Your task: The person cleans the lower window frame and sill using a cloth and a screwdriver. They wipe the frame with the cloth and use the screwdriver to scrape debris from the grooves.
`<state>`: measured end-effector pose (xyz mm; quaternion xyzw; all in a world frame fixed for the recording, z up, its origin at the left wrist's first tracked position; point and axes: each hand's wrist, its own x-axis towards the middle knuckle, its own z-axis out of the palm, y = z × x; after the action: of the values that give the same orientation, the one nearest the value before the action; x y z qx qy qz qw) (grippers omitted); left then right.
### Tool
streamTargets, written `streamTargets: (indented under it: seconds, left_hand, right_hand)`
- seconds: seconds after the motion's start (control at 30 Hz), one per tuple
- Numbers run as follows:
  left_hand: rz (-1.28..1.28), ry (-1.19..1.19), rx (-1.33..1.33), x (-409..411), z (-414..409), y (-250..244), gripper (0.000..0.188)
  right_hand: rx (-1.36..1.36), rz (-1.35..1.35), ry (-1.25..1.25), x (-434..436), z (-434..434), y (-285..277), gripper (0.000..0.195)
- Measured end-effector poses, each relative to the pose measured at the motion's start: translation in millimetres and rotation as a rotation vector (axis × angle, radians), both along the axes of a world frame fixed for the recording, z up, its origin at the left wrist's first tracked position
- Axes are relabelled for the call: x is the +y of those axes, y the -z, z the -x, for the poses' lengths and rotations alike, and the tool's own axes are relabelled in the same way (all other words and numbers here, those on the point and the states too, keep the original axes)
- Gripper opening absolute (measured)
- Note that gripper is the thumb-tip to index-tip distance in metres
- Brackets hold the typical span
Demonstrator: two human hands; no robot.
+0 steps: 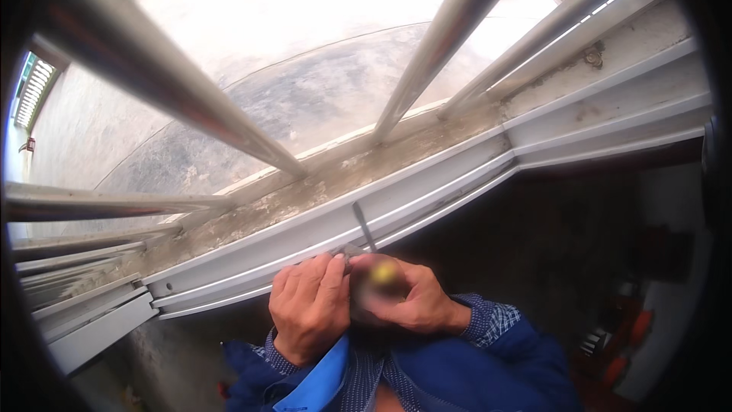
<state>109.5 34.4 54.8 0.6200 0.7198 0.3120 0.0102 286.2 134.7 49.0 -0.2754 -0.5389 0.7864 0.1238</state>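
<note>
In my right hand [426, 297] is a screwdriver-like tool with a blurred yellow spot on its handle end [384, 272]. Its thin grey metal shaft [364, 228] points away from me, over the white sliding-window track [320, 249]. The tip appears to reach the channel of the track; whether it touches is unclear. My left hand [313, 303] is beside the right one, its fingers curled at the near edge of the track. A grey, cloth-like piece [350, 250] shows at the left fingertips, mostly hidden by both hands.
Round metal window bars [189, 88] rise from a dirty, worn sill [337, 174] beyond the track. The frame bends at a corner [509, 143] on the right. Outside lies a concrete yard [274, 80]. Orange-red objects [640, 329] stand in the dark room at lower right.
</note>
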Motion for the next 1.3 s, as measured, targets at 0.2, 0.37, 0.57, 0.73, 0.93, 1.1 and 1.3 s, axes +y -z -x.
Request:
streamTargets:
  seconds: [0.2,0.37,0.57,0.73,0.93,1.1,1.3]
  left_hand:
    - [-0.097,0.008,0.038,-13.0,5.2,-4.4,0.028]
    - [-0.179,0.222,-0.008,-34.7,15.9,0.1,0.033]
    - [-0.111,0.423,-0.207,-37.4,14.8,9.0,0.063]
    - [-0.157,0.375,-0.251,-34.9,10.4,4.4,0.077]
    - [-0.069,0.385,-0.265,-13.6,9.4,-0.3,0.067]
    - [-0.099,0.384,-0.204,-2.5,10.3,-0.4,0.056]
    - [-0.17,0.384,-0.174,-8.5,20.6,2.0,0.045]
  right_hand:
    - [-0.105,-0.111,0.136,-13.9,12.7,-15.9,0.055]
    - [-0.171,-0.02,0.215,-19.4,19.4,-23.2,0.051]
    - [-0.266,-0.073,0.33,-27.0,27.2,-21.4,0.047]
    - [-0.25,-0.066,0.346,-31.0,28.9,-21.4,0.049]
    - [-0.157,0.02,0.317,-31.2,29.9,-28.2,0.058]
    - [-0.146,-0.079,0.189,-26.3,26.6,-36.2,0.078]
    - [0.077,0.278,0.11,-21.9,14.5,-32.7,0.094]
